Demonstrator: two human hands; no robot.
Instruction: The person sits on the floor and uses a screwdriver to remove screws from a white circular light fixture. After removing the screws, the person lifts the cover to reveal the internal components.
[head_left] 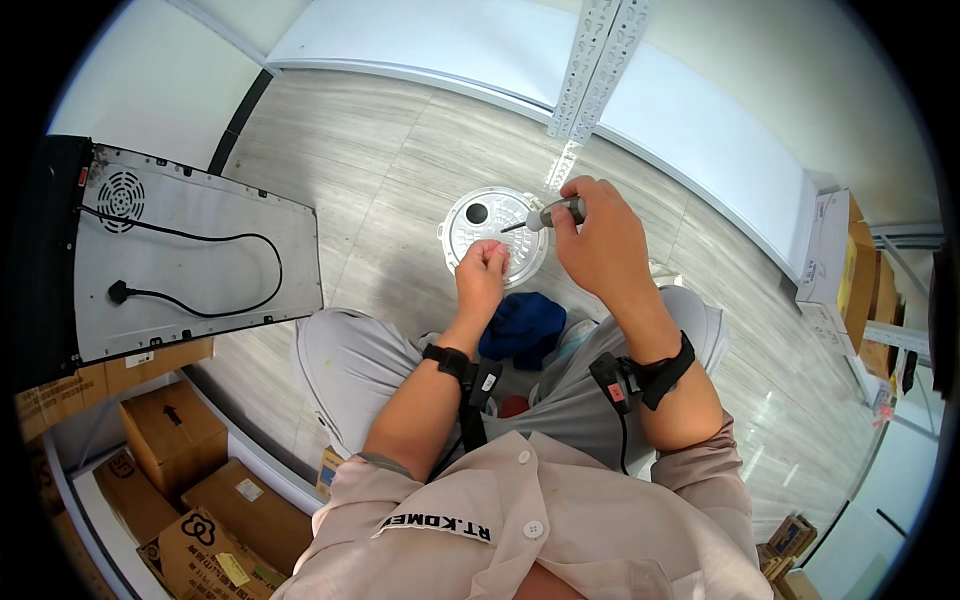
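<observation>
Between my knees and the shelf upright lies a round white plastic disc with a ribbed face and a dark round hole near its far left. My right hand is wrapped round the grey handle of a screwdriver, whose dark shaft points left over the disc. At the disc's near edge, the fingers of my left hand are pinched together close below the screwdriver tip. Whatever sits in that pinch is too small to make out. A crumpled dark blue cloth lies on the floor just nearer to me.
To the left stands an appliance with a grey metal panel, a black power cord and a plug. Cardboard boxes fill a shelf at lower left. A perforated metal upright rises beyond the disc. Another carton stands at right.
</observation>
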